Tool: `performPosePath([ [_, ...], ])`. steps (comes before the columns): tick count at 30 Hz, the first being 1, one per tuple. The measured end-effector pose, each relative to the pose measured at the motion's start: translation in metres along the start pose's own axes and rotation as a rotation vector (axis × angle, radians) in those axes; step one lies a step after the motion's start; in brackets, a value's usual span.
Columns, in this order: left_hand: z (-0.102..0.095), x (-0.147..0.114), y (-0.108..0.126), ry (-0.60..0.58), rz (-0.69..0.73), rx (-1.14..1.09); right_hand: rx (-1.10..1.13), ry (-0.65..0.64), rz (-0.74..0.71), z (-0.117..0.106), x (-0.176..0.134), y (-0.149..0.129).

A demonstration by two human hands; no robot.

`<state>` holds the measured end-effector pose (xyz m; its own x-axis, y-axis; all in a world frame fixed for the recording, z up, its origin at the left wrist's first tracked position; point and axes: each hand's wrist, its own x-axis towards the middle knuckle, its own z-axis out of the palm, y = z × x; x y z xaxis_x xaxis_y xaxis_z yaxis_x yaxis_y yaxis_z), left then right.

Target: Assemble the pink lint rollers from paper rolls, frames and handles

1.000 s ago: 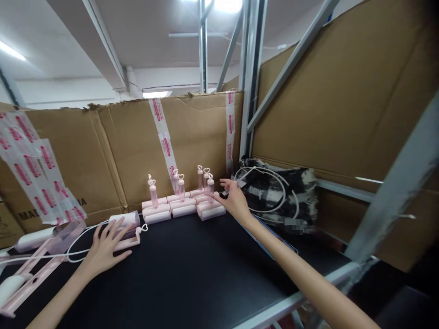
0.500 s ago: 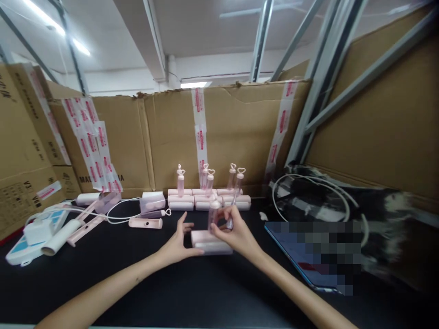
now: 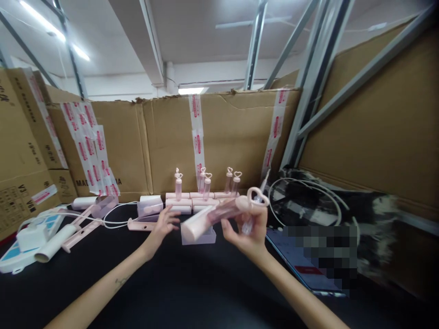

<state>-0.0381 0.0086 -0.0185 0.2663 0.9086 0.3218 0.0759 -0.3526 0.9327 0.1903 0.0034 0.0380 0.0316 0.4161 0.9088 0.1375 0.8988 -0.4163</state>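
Note:
My right hand (image 3: 247, 234) holds a pink tube-shaped item with a heart-shaped loop (image 3: 219, 213), tilted so the heart end points up and to the right. A small pale pink block (image 3: 199, 237) lies on the black table (image 3: 178, 292) just below it. My left hand (image 3: 161, 225) reaches left with its fingers spread and rests on a pink handle piece (image 3: 142, 224) lying flat. Behind, a row of upright pink tubes with heart tops (image 3: 206, 185) stands on pink bases by the cardboard wall (image 3: 164, 137).
White cables (image 3: 109, 223), pink and white rollers (image 3: 56, 242) and a white charger (image 3: 32, 235) lie at the left. A flat device (image 3: 302, 267) and a dark patterned cloth with a white cable (image 3: 329, 205) lie at the right. Metal shelf posts (image 3: 308, 91) rise behind.
My right hand has lifted the pink tube off the table and tilted it sideways. My left hand has left the base block and moved left onto the pink handle piece.

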Motion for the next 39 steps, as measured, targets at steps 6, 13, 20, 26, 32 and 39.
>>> performPosePath([
  [6, 0.01, -0.02, 0.02, -0.155, -0.472, -0.342, 0.139, -0.579, 0.098, -0.014, -0.01, -0.008],
  [13, 0.013, -0.025, 0.025, -0.035, -0.197, 0.115, 0.299, -0.822, 0.268, -0.029, -0.014, -0.005],
  [20, 0.014, -0.022, 0.023, -0.012, -0.177, 0.121, 0.222, -1.064, 0.133, -0.012, -0.025, -0.019],
  [26, 0.017, -0.022, 0.017, -0.02, -0.175, 0.129, 0.198, -1.038, 0.21, -0.005, -0.035, -0.017],
  [32, 0.022, -0.025, 0.015, 0.187, -0.117, 0.186, -0.043, -0.865, 0.105, 0.008, -0.044, -0.007],
  [39, 0.022, -0.027, 0.019, 0.278, -0.104, 0.115, -0.408, -0.761, -0.293, 0.012, -0.051, 0.003],
])
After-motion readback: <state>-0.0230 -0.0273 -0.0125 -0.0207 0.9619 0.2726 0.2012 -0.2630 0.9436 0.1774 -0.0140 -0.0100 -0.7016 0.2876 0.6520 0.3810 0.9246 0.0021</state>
